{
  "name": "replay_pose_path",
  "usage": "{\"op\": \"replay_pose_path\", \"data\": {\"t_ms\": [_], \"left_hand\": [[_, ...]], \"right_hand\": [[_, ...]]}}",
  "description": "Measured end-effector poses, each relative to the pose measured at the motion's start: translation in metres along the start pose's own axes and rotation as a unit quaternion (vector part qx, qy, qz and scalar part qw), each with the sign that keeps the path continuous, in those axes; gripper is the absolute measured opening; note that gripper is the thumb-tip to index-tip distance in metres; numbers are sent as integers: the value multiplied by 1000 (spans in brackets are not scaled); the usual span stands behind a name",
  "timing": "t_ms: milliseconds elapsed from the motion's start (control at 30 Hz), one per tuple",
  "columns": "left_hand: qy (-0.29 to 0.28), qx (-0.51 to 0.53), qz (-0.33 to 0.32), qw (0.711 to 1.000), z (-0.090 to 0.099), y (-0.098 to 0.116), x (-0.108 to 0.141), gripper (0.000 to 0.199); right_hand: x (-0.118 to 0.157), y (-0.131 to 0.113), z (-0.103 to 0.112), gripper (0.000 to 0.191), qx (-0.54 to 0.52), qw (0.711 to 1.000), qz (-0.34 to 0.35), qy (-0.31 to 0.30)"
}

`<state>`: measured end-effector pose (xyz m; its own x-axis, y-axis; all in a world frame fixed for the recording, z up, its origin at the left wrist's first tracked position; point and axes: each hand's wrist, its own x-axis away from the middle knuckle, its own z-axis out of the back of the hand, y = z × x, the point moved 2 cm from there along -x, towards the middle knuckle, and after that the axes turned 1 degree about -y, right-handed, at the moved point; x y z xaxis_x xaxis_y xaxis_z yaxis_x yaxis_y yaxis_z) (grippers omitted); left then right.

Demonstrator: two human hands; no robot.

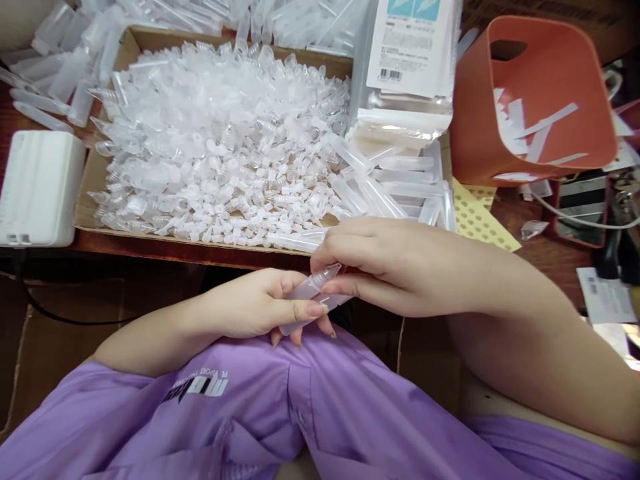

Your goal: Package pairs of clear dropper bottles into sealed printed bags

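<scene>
Close to my lap, my left hand (255, 303) is wrapped round a translucent plastic tube (302, 291), with the thumb laid across it. A clear pointed, ribbed nozzle (324, 275) sits at the tube's upper right end. My right hand (400, 267) pinches that nozzle between thumb and fingers. Under the thumb, a second translucent tube (338, 302) appears to lie in the left hand, partly hidden. Just beyond both hands, a shallow cardboard box (83, 200) holds a heap of clear nozzles (200, 133), small white caps (245, 223) and several loose tubes (380, 193).
More tubes (70, 60) are piled behind and left of the box. A white power adapter (40, 187) stands at left. Labelled plastic packs (405, 67) lie at the back. An orange bin (470, 107) with paper strips stands right, near a yellow sticker sheet (485, 217).
</scene>
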<state>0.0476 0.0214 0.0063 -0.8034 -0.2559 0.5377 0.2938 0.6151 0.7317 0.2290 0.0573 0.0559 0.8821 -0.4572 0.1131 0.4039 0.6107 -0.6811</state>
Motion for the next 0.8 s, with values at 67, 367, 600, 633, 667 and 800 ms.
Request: {"op": "replay_pose_path", "data": {"t_ms": [67,367,600,633,667,800], "left_hand": [[7,-6,2,1000,0,-1,-1,38],[34,52,-8,998,-5,4,-3,29],[117,313,-127,934,-11,25,0,16],[141,319,-134,928,-12,27,0,16],[166,314,-145,924,-13,30,0,16],[229,240,-188,924,-18,34,-6,19]], "right_hand": [[-2,0,-3,24,24,999,-21,-2],[-8,-3,-8,31,62,995,-63,40],[31,-14,-23,24,-159,750,-160,622],[35,-15,-31,25,-205,731,-167,629],[36,-15,-40,27,-256,734,-182,602],[29,-13,-67,39,-422,798,-192,385]]}}
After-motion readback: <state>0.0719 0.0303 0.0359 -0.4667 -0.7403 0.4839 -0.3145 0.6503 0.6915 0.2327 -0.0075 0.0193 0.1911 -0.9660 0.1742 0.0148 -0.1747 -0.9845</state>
